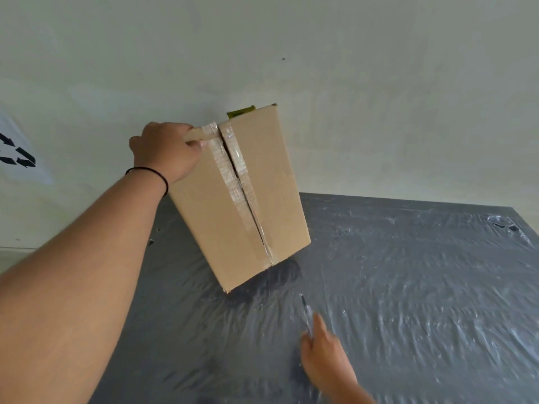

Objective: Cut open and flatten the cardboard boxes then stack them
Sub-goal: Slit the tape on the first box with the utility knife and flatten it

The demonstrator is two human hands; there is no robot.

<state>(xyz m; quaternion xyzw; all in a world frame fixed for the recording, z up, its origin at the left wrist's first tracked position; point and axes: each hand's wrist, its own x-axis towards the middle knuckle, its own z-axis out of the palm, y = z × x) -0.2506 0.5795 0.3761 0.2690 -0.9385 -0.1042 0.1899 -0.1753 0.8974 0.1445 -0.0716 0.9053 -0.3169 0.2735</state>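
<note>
A brown cardboard box [262, 199] stands tilted on one corner on the table, its taped face turned toward me. The clear tape along the middle seam is slit, and a narrow gap runs between the two flaps. My left hand [166, 151] grips the box's upper left corner, fingers curled over the edge. Lower down, my right hand [323, 357] holds a thin dark-tipped cutter [306, 314] pointing up toward the box, a short way below its bottom edge. A green patch shows at the box's top edge.
The table [408, 287] is dark grey and covered with wrinkled clear plastic film. A pale wall rises right behind it. A white sheet with black recycling arrows [17, 153] hangs at the far left. The table's far right corner has torn film.
</note>
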